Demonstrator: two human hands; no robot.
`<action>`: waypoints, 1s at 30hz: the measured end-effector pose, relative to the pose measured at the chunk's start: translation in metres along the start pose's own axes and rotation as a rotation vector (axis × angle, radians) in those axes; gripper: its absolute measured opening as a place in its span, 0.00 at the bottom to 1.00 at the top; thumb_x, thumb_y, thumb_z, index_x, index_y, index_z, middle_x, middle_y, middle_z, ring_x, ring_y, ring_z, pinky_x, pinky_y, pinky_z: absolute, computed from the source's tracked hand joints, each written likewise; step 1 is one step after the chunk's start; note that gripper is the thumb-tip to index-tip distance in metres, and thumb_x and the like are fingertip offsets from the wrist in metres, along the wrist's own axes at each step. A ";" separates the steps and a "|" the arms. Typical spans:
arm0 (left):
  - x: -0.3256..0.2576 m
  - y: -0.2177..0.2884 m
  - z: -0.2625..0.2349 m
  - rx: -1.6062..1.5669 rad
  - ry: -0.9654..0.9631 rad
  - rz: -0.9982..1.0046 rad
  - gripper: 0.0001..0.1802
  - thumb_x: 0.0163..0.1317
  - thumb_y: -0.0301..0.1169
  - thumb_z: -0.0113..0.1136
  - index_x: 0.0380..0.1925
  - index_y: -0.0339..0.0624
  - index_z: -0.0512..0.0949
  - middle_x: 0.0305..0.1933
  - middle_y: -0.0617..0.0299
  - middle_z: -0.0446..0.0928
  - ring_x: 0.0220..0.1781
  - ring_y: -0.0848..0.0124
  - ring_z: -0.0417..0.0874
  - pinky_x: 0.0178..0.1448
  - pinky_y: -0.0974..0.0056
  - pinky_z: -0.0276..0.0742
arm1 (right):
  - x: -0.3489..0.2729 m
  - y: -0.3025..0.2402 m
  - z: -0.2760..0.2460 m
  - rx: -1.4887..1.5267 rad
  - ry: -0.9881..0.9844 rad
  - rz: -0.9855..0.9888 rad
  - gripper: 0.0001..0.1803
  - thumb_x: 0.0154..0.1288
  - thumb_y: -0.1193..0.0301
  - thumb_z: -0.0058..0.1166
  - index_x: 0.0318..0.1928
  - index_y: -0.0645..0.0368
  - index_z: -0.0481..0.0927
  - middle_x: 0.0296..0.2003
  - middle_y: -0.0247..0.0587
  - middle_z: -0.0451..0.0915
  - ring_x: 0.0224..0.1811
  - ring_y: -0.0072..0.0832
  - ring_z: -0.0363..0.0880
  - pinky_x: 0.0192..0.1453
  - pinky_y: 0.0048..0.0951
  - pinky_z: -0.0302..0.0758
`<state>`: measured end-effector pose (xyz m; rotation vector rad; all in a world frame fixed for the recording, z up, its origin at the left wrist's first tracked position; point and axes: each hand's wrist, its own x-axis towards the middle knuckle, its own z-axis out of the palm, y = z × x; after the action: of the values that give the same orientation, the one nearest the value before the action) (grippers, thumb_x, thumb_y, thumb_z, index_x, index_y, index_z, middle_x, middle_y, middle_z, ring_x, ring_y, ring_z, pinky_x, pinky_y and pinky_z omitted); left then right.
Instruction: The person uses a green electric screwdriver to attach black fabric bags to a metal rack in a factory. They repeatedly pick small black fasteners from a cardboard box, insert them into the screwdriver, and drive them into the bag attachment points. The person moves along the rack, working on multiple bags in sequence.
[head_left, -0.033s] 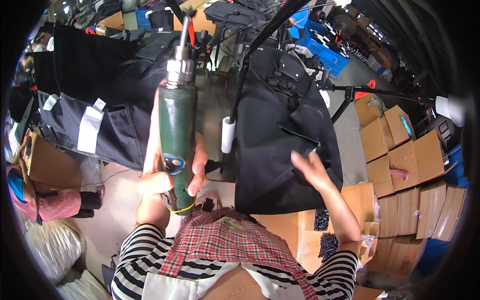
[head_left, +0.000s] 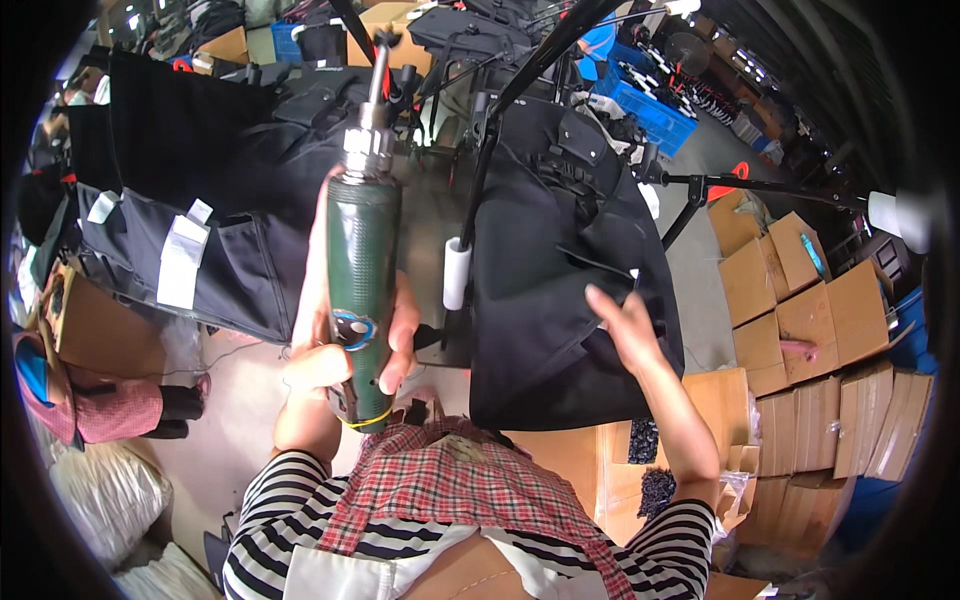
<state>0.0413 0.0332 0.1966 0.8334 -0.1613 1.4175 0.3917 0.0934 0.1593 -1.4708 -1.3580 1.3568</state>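
My left hand [head_left: 320,355] is wrapped round a dark green electric screwdriver [head_left: 364,235], held upright close in front of me. Its silver chuck and thin bit point up and away. A yellow band circles its bottom end. Over the near right part of a black fabric piece [head_left: 540,350] is my right hand [head_left: 630,330], thumb and forefinger spread apart; the other fingers are partly hidden. The fabric shows folds and a small white spot just beyond that hand. Straps and a buckle [head_left: 565,170] lie at its far end.
Black frame poles with white sleeves [head_left: 456,272] cross beside the fabric. More black fabric with white labels [head_left: 181,262] lies left. Cardboard boxes [head_left: 800,320] stack at right; a blue crate [head_left: 655,115] stands farther back. Another person [head_left: 105,395] is at the left edge.
The screwdriver and my left hand have shifted slightly right and nearer. My right hand's thumb and forefinger have moved a little on the fabric, whose folds differ slightly.
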 end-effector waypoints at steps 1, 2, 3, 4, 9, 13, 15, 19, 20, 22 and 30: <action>-0.001 0.000 -0.003 0.030 0.019 -0.021 0.57 0.54 0.29 0.69 0.77 0.56 0.42 0.38 0.41 0.70 0.22 0.59 0.79 0.23 0.63 0.77 | 0.017 0.010 0.000 0.314 0.156 -0.135 0.30 0.66 0.72 0.62 0.65 0.69 0.69 0.55 0.48 0.81 0.48 0.24 0.82 0.52 0.25 0.78; -0.002 -0.001 -0.001 0.032 0.055 -0.040 0.58 0.54 0.29 0.69 0.78 0.58 0.39 0.38 0.41 0.70 0.22 0.59 0.78 0.23 0.63 0.77 | 0.033 -0.001 -0.003 0.390 0.245 -0.218 0.27 0.66 0.75 0.60 0.64 0.69 0.70 0.54 0.47 0.81 0.46 0.24 0.83 0.51 0.25 0.79; 0.001 0.000 0.001 0.035 0.084 -0.056 0.59 0.55 0.29 0.68 0.78 0.60 0.37 0.38 0.41 0.70 0.22 0.60 0.78 0.23 0.63 0.77 | 0.050 -0.018 -0.011 0.467 0.335 -0.308 0.25 0.67 0.78 0.58 0.63 0.69 0.72 0.53 0.46 0.81 0.44 0.24 0.83 0.49 0.25 0.79; 0.007 0.002 0.001 0.085 0.052 -0.091 0.62 0.56 0.30 0.68 0.79 0.64 0.32 0.37 0.42 0.70 0.23 0.61 0.79 0.24 0.63 0.78 | 0.074 -0.014 -0.046 0.364 0.361 -0.365 0.24 0.69 0.79 0.56 0.64 0.69 0.71 0.53 0.46 0.82 0.43 0.26 0.83 0.50 0.27 0.80; 0.008 0.011 -0.023 0.171 0.015 -0.157 0.62 0.57 0.29 0.66 0.78 0.61 0.29 0.39 0.42 0.72 0.23 0.61 0.80 0.26 0.61 0.80 | 0.077 -0.169 -0.018 0.144 0.496 -0.933 0.11 0.70 0.71 0.62 0.46 0.67 0.85 0.38 0.30 0.85 0.37 0.15 0.77 0.45 0.21 0.74; 0.013 0.020 -0.017 0.300 0.028 -0.187 0.63 0.56 0.30 0.67 0.78 0.62 0.27 0.37 0.43 0.72 0.22 0.61 0.80 0.26 0.61 0.79 | 0.041 -0.234 0.047 -0.290 0.586 -1.069 0.12 0.68 0.69 0.64 0.44 0.67 0.86 0.29 0.30 0.84 0.32 0.12 0.74 0.38 0.20 0.73; 0.016 0.019 -0.020 0.266 0.006 -0.183 0.64 0.56 0.30 0.67 0.78 0.62 0.27 0.36 0.43 0.72 0.22 0.62 0.80 0.26 0.61 0.79 | 0.043 -0.229 0.073 -0.315 0.555 -1.205 0.11 0.68 0.71 0.64 0.45 0.66 0.86 0.26 0.32 0.81 0.30 0.12 0.72 0.36 0.21 0.72; 0.020 0.018 -0.025 0.255 -0.011 -0.184 0.64 0.56 0.31 0.68 0.78 0.62 0.27 0.36 0.43 0.73 0.23 0.62 0.80 0.27 0.61 0.80 | 0.024 -0.204 0.087 -0.283 0.449 -1.173 0.13 0.73 0.73 0.55 0.53 0.67 0.81 0.29 0.34 0.81 0.31 0.12 0.70 0.38 0.21 0.72; 0.020 0.019 -0.028 0.255 -0.020 -0.199 0.64 0.56 0.31 0.68 0.78 0.62 0.27 0.36 0.43 0.73 0.23 0.62 0.80 0.27 0.61 0.80 | 0.016 -0.196 0.087 -0.315 0.429 -1.184 0.14 0.75 0.74 0.52 0.56 0.68 0.80 0.29 0.36 0.81 0.31 0.12 0.69 0.38 0.22 0.73; 0.026 0.021 -0.023 0.263 0.036 -0.257 0.67 0.53 0.35 0.72 0.79 0.65 0.29 0.34 0.47 0.74 0.23 0.67 0.80 0.29 0.65 0.79 | 0.017 -0.219 0.077 -0.595 0.654 -1.239 0.12 0.74 0.76 0.53 0.53 0.68 0.81 0.28 0.46 0.81 0.26 0.21 0.72 0.36 0.23 0.73; 0.036 0.012 -0.031 0.242 -0.008 -0.223 0.66 0.54 0.32 0.70 0.78 0.60 0.27 0.35 0.44 0.74 0.22 0.63 0.80 0.28 0.62 0.79 | 0.038 -0.230 0.061 -0.304 0.193 -1.264 0.09 0.72 0.79 0.53 0.50 0.69 0.77 0.33 0.33 0.74 0.34 0.17 0.69 0.41 0.21 0.68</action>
<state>0.0260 0.0800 0.1995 1.0226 0.0971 1.2380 0.2764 0.1669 0.3577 -0.5637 -1.8718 0.1947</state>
